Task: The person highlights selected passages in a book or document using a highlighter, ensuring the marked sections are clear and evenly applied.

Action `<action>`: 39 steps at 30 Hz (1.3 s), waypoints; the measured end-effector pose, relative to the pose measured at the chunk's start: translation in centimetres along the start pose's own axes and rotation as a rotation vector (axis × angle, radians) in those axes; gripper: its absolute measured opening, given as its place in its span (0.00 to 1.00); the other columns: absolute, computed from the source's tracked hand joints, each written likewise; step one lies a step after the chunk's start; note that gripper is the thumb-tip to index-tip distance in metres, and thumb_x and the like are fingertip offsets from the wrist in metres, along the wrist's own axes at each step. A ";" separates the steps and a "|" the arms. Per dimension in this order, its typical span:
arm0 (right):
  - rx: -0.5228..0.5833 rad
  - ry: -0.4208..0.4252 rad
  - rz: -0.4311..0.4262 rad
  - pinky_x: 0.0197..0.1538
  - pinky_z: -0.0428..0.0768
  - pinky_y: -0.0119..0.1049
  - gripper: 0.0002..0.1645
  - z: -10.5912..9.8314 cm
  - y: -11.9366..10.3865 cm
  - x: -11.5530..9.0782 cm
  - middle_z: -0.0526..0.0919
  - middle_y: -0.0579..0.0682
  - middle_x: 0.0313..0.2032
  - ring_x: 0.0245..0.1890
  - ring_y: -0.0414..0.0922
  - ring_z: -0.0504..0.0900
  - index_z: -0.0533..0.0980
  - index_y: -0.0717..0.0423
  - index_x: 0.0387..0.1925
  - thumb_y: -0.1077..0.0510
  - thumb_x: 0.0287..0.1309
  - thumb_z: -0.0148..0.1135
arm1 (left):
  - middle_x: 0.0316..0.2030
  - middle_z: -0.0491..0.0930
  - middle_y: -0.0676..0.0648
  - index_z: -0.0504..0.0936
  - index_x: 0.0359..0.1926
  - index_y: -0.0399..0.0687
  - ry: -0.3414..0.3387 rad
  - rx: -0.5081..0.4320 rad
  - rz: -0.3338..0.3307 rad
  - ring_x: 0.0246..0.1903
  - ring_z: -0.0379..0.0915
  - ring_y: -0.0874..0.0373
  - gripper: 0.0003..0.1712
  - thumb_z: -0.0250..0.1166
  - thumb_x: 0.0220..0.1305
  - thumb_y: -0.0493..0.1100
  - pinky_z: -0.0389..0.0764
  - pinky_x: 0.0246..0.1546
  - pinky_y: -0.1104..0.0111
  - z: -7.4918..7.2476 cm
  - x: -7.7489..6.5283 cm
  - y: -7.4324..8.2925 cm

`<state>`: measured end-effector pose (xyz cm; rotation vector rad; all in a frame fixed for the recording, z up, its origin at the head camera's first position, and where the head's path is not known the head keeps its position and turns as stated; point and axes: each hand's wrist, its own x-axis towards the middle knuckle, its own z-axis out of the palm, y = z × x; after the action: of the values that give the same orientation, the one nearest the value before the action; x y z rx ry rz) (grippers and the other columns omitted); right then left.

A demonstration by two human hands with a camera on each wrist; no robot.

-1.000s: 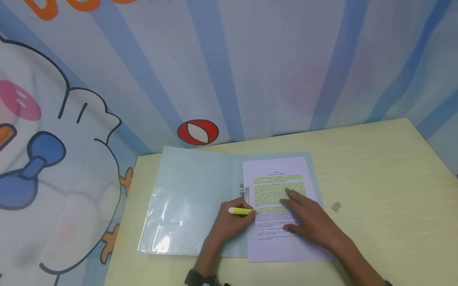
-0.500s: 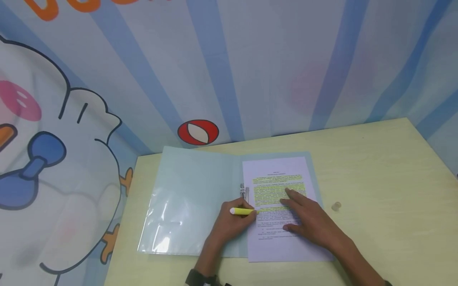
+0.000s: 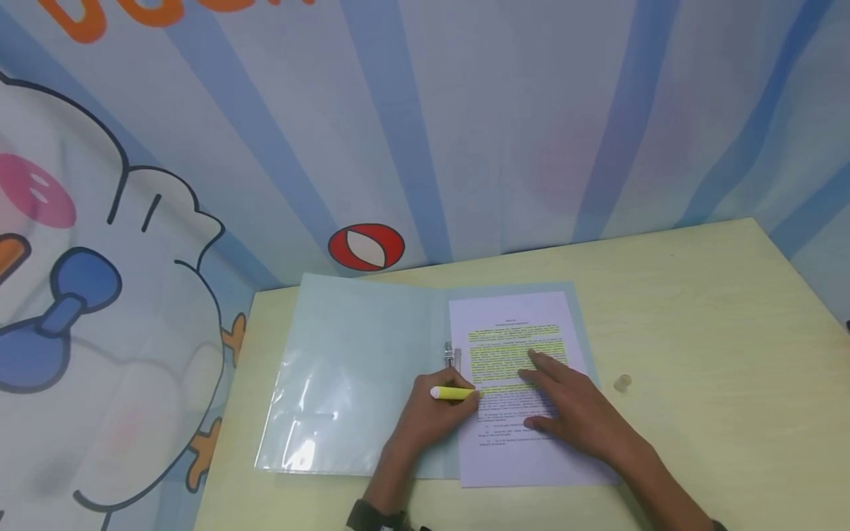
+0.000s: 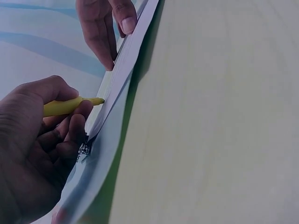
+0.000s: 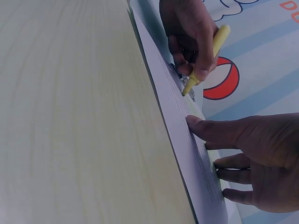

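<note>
A yellow highlighter (image 3: 450,393) is pinched between the thumb and fingers of my left hand (image 3: 428,413). Its tip meets the left part of a printed page (image 3: 518,468), at a line below the yellow-marked paragraphs. In the left wrist view the highlighter (image 4: 63,107) points toward the paper. My right hand (image 3: 576,407) rests on the page's right side with fingers spread, covering some of the text. From the right wrist view, that hand's fingertips touch the sheet (image 5: 161,93). The page lies on the right half of an open pale-blue folder (image 3: 358,346).
A metal clip (image 3: 448,355) sits at the folder's spine, by the page's left edge. A small round translucent object (image 3: 623,383) lies on the light wooden table (image 3: 724,354) to the right. Behind the table hangs a striped cartoon backdrop (image 3: 505,133).
My left hand has slid slightly to the right along the line with the highlighter. The right hand stays in place on the page. The head view has shifted very slightly.
</note>
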<state>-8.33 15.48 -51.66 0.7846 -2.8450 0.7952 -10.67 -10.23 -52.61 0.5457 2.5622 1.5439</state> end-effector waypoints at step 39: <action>0.003 -0.013 0.017 0.60 0.64 0.50 0.44 -0.2 -0.2 -0.1 0.63 0.58 0.66 0.64 0.55 0.62 0.71 0.57 0.59 0.46 0.39 0.75 | 0.25 0.80 0.62 0.79 0.27 0.59 -0.029 0.009 -0.001 0.19 0.72 0.64 0.04 0.66 0.54 0.43 0.73 0.18 0.70 1.4 0.8 1.1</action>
<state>-8.18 15.48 -51.39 0.7696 -2.8666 0.7997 -10.79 -8.34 -52.21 0.5625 2.5492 1.5137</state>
